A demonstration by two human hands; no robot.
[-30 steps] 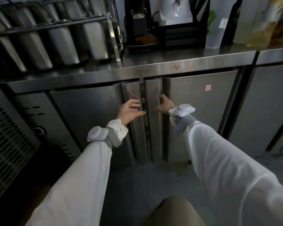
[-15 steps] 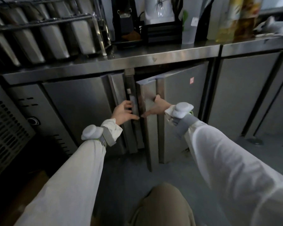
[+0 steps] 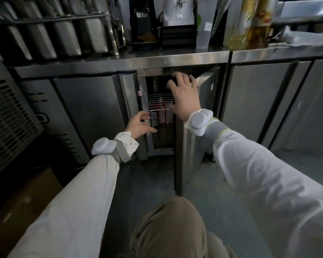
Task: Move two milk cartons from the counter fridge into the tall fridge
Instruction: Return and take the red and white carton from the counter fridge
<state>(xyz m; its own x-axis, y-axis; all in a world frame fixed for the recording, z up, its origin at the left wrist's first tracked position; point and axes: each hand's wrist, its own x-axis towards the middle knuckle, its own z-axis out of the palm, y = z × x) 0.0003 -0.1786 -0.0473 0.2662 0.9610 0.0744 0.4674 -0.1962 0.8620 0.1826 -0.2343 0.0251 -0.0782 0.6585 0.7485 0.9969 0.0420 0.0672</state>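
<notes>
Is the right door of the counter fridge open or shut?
Open. The right door is swung outward, exposing a wire shelf inside.

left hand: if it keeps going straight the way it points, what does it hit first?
Likely the red-and-white cartons under the wire shelf; the left hand points into the open fridge. Depth unclear.

Head view, downward, near counter fridge (image 3: 93, 116)

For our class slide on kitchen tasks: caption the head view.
Person's right hand reaches into the opened counter fridge past its swung-out door; left hand hovers open.
</notes>
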